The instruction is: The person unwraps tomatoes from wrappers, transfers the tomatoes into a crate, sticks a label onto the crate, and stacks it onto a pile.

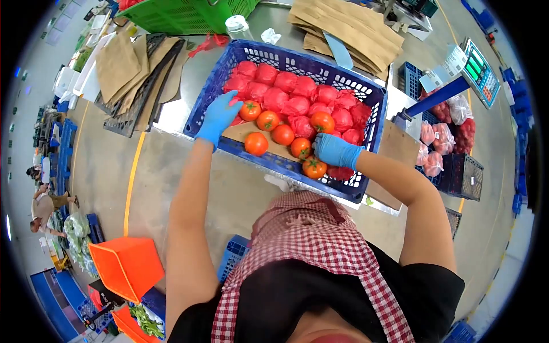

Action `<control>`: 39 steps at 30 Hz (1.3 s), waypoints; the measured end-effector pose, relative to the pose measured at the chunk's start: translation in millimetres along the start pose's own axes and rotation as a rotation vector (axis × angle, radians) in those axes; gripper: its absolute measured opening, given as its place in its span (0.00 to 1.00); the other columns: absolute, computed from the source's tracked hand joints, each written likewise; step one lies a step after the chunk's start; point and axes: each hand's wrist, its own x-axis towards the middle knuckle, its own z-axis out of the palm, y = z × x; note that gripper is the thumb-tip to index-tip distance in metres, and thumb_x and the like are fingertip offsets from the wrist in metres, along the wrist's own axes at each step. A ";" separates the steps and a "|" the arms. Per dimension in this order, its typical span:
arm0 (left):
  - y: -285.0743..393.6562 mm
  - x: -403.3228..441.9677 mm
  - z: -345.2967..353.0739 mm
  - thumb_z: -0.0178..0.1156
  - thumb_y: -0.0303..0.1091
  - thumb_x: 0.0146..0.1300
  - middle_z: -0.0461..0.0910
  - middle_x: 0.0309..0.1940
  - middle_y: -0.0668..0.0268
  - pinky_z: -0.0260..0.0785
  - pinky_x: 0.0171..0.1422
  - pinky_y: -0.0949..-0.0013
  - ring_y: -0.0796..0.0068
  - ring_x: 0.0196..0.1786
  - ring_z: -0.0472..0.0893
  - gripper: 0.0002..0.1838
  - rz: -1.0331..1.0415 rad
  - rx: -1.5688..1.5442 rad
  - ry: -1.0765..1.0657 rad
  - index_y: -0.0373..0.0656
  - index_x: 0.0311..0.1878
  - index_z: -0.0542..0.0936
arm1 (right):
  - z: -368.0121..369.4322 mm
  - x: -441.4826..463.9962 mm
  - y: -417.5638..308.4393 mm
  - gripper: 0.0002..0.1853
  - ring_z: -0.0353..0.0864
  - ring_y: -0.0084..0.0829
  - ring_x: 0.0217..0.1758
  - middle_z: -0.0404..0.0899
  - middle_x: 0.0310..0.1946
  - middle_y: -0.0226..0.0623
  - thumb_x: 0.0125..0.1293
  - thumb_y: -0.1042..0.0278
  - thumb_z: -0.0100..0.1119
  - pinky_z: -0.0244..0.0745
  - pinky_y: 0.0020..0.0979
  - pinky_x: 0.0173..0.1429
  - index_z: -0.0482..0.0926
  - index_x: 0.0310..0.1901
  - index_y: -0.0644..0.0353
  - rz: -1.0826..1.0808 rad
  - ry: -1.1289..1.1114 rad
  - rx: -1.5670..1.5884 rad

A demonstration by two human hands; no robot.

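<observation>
A blue plastic crate (201,108) holds rows of tomatoes wrapped in red film (276,99), with several bare tomatoes (256,143) toward its near side. My left hand (217,119), in a blue glove, reaches over the crate's left side. Its fingers are stretched out beside a bare tomato (250,110) and touch the red wrapping there. On the near right, my gloved right hand (337,152) has its fingers curled down among the tomatoes, close to a bare tomato (301,147). Whatever those fingers hold is hidden. Brown cardboard (273,150) shows on the crate floor.
Behind the crate are a green crate (183,23), a clear jar (238,26) and stacked brown cardboard sheets (349,31). A scale display (481,73) on a blue post stands at right, near bagged produce (443,139). Orange bins (127,266) are at lower left.
</observation>
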 end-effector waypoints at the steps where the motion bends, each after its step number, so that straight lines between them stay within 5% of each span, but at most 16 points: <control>1: -6.0 7.0 10.3 0.63 0.42 0.55 0.74 0.54 0.55 0.68 0.59 0.61 0.61 0.57 0.74 0.31 0.074 0.203 -0.042 0.40 0.61 0.70 | -12.5 0.4 3.7 0.07 0.78 0.43 0.35 0.78 0.31 0.44 0.50 0.72 0.54 0.72 0.39 0.45 0.79 0.31 0.63 0.049 -0.024 0.154; 4: -14.5 28.5 31.4 0.66 0.43 0.49 0.69 0.57 0.57 0.67 0.60 0.56 0.56 0.59 0.72 0.38 -0.015 0.634 -0.313 0.43 0.64 0.65 | -52.6 -9.9 21.0 0.08 0.78 0.47 0.35 0.78 0.34 0.48 0.52 0.76 0.56 0.74 0.39 0.43 0.78 0.36 0.62 0.302 0.077 0.614; 6: -18.7 34.5 42.9 0.67 0.41 0.47 0.68 0.55 0.58 0.73 0.52 0.53 0.53 0.55 0.73 0.33 0.040 0.729 -0.261 0.45 0.57 0.67 | -65.6 -24.2 41.1 0.08 0.78 0.46 0.35 0.79 0.37 0.48 0.56 0.75 0.55 0.74 0.37 0.45 0.77 0.39 0.62 0.490 0.254 0.770; 10: -35.1 35.3 67.3 0.63 0.37 0.52 0.70 0.48 0.55 0.76 0.41 0.56 0.54 0.45 0.77 0.23 0.139 1.000 -0.236 0.48 0.52 0.69 | -88.9 -31.1 82.2 0.09 0.80 0.43 0.37 0.80 0.35 0.49 0.60 0.72 0.52 0.74 0.35 0.48 0.79 0.39 0.62 0.965 1.066 1.081; 13: -28.4 39.3 54.5 0.63 0.37 0.51 0.77 0.38 0.57 0.76 0.40 0.58 0.55 0.38 0.81 0.20 0.137 0.999 -0.346 0.49 0.48 0.72 | -95.4 -14.1 67.0 0.10 0.81 0.43 0.36 0.80 0.33 0.47 0.60 0.67 0.53 0.75 0.36 0.46 0.81 0.37 0.60 1.217 0.893 0.674; 14: -37.8 43.2 53.5 0.68 0.45 0.42 0.80 0.35 0.55 0.75 0.42 0.58 0.57 0.39 0.82 0.26 0.071 0.825 -0.482 0.43 0.45 0.76 | -93.9 1.7 58.3 0.12 0.81 0.44 0.36 0.80 0.32 0.46 0.59 0.59 0.54 0.75 0.38 0.44 0.82 0.37 0.57 1.180 0.815 0.450; 16: -5.8 42.3 24.2 0.69 0.53 0.33 0.80 0.42 0.51 0.73 0.51 0.58 0.54 0.44 0.81 0.32 -0.010 0.667 -0.840 0.42 0.42 0.81 | -92.4 38.8 36.9 0.18 0.80 0.43 0.37 0.79 0.35 0.44 0.55 0.49 0.59 0.75 0.41 0.42 0.81 0.36 0.56 1.171 0.702 0.338; 20: -26.7 25.9 28.1 0.67 0.53 0.44 0.81 0.39 0.50 0.72 0.51 0.59 0.54 0.44 0.80 0.26 0.228 0.281 -0.869 0.44 0.42 0.82 | -47.4 110.3 15.5 0.27 0.76 0.45 0.41 0.71 0.44 0.45 0.48 0.48 0.63 0.73 0.44 0.40 0.75 0.47 0.57 0.873 0.332 0.315; 23: -28.1 27.5 26.4 0.64 0.44 0.54 0.81 0.36 0.55 0.70 0.47 0.62 0.62 0.40 0.80 0.17 0.267 0.050 -1.059 0.39 0.38 0.81 | -17.5 133.3 9.3 0.30 0.74 0.41 0.46 0.70 0.47 0.41 0.48 0.49 0.65 0.73 0.42 0.42 0.74 0.52 0.56 0.939 0.488 0.018; 27: -21.4 57.4 14.8 0.60 0.39 0.61 0.76 0.28 0.71 0.66 0.38 0.72 0.82 0.33 0.71 0.12 -0.152 -0.439 -0.845 0.38 0.32 0.79 | -13.0 139.1 18.6 0.31 0.73 0.40 0.47 0.70 0.47 0.39 0.47 0.51 0.67 0.73 0.41 0.42 0.75 0.53 0.55 1.109 0.402 0.132; 30: -16.5 91.9 7.5 0.59 0.41 0.59 0.75 0.25 0.67 0.66 0.35 0.67 0.76 0.31 0.73 0.13 -0.069 -0.400 -0.442 0.38 0.32 0.77 | -16.5 133.2 26.2 0.22 0.74 0.41 0.45 0.72 0.42 0.39 0.46 0.54 0.69 0.74 0.43 0.43 0.80 0.42 0.54 1.008 0.275 0.249; 31: -3.6 100.0 0.6 0.62 0.45 0.55 0.76 0.25 0.59 0.68 0.36 0.62 0.65 0.34 0.78 0.16 0.076 -0.076 -0.196 0.39 0.31 0.78 | -19.2 126.4 22.8 0.19 0.74 0.42 0.46 0.72 0.44 0.40 0.47 0.57 0.68 0.74 0.42 0.42 0.80 0.41 0.54 0.896 0.304 0.163; 32: 13.3 109.8 -8.6 0.64 0.47 0.51 0.77 0.36 0.52 0.71 0.41 0.59 0.55 0.39 0.79 0.21 0.069 0.163 -0.215 0.39 0.39 0.78 | -21.2 119.9 21.6 0.16 0.74 0.43 0.47 0.72 0.47 0.40 0.49 0.59 0.66 0.75 0.42 0.42 0.81 0.39 0.55 0.781 0.331 0.072; 35: 0.9 115.7 30.1 0.64 0.53 0.48 0.72 0.52 0.54 0.70 0.49 0.56 0.53 0.50 0.76 0.36 0.305 0.397 -0.270 0.43 0.57 0.69 | -0.2 117.1 20.3 0.09 0.77 0.43 0.43 0.76 0.44 0.42 0.53 0.66 0.62 0.74 0.39 0.39 0.80 0.36 0.58 0.502 0.550 -0.056; 38: -4.9 95.0 53.5 0.64 0.63 0.45 0.70 0.53 0.53 0.64 0.56 0.51 0.56 0.56 0.72 0.46 0.427 0.497 -0.200 0.43 0.63 0.64 | 49.5 127.9 25.9 0.06 0.78 0.43 0.37 0.79 0.35 0.42 0.54 0.71 0.57 0.73 0.37 0.38 0.80 0.34 0.60 0.997 0.852 0.849; 39: -6.7 93.8 53.0 0.65 0.63 0.44 0.71 0.51 0.55 0.63 0.57 0.49 0.57 0.55 0.72 0.48 0.398 0.475 -0.233 0.43 0.63 0.64 | 28.0 123.2 29.6 0.06 0.79 0.41 0.31 0.78 0.26 0.43 0.58 0.74 0.53 0.73 0.35 0.37 0.80 0.35 0.61 1.069 0.986 0.635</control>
